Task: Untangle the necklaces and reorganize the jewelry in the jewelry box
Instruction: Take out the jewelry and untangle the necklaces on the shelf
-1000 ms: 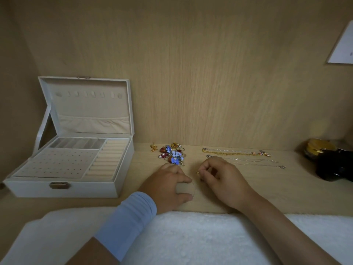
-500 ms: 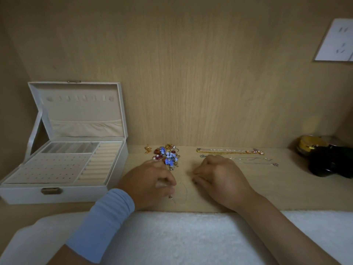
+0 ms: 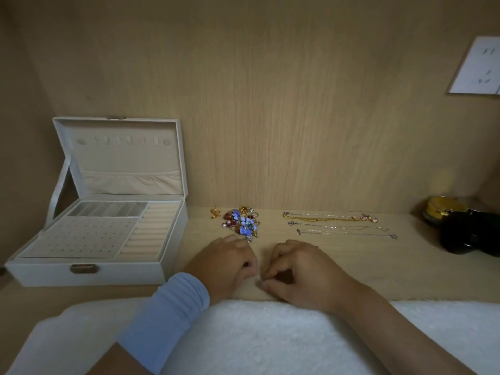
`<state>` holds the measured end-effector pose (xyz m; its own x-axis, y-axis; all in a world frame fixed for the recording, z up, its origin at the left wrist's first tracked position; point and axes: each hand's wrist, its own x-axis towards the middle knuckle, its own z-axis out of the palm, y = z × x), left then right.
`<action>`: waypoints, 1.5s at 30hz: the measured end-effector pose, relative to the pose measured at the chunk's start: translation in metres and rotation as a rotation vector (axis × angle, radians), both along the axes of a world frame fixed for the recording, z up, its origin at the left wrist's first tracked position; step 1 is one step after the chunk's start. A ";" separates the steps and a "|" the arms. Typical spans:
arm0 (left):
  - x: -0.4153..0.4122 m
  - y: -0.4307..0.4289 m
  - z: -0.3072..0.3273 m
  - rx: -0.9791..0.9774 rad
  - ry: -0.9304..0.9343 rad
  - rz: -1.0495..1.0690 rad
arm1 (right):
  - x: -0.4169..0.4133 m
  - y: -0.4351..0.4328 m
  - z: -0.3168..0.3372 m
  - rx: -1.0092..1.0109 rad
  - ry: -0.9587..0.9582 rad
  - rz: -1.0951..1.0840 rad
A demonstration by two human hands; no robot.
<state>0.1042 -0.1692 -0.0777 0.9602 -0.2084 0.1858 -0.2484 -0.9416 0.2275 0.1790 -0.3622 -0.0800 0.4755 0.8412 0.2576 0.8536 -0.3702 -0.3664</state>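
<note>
Left hand [image 3: 224,263], right hand [image 3: 303,274] curled, grip unclear; jewelry pile [image 3: 242,221] just beyond left hand

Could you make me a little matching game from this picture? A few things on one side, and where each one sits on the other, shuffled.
Things:
1. jewelry box
2. colourful jewelry pile
3. necklaces
4. black container

Places:
A. laid out in straight rows, right of centre
B. far right corner
C. far left, lid open
D. heaped near the middle, by the back wall

Pairs: 1-C, 2-D, 3-A, 4-B
</note>
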 end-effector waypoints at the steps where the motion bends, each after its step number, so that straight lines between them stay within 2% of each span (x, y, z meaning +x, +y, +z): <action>1: 0.000 0.000 0.000 -0.100 -0.020 0.012 | 0.000 0.001 0.000 0.025 0.035 -0.007; 4: -0.003 -0.004 0.007 -0.555 0.015 0.055 | -0.004 0.006 0.004 0.165 0.296 -0.035; 7: -0.004 -0.006 0.021 -0.842 0.074 0.074 | -0.004 0.008 0.018 0.328 0.607 -0.073; 11: 0.003 -0.008 0.049 -0.955 0.086 0.043 | -0.005 0.005 0.041 0.450 0.885 -0.091; 16: 0.008 -0.019 0.094 -0.945 0.093 0.003 | -0.010 -0.001 0.063 0.597 1.116 0.039; 18: 0.011 -0.024 0.110 -0.906 0.075 0.001 | -0.014 -0.004 0.070 0.604 1.081 0.060; 23: 0.015 -0.032 0.137 -0.821 0.052 0.019 | -0.014 -0.017 0.079 0.682 0.938 -0.066; 30: 0.018 -0.054 0.155 -0.762 0.095 -0.016 | -0.017 -0.033 0.099 0.651 0.773 -0.113; 33: 0.018 -0.061 0.164 -0.715 0.110 0.010 | -0.014 -0.046 0.109 0.698 0.800 -0.122; 36: 0.020 -0.061 0.171 -0.498 0.134 0.019 | -0.008 -0.065 0.116 0.707 0.899 -0.129; 38: 0.021 -0.061 0.172 -0.412 0.134 0.008 | -0.004 -0.078 0.118 0.644 0.924 -0.111; 41: 0.023 -0.066 0.167 -0.502 0.092 0.025 | 0.004 -0.097 0.113 0.549 0.906 -0.106; 45: 0.027 -0.071 0.152 -0.883 0.093 0.063 | 0.013 -0.122 0.098 0.429 0.847 -0.206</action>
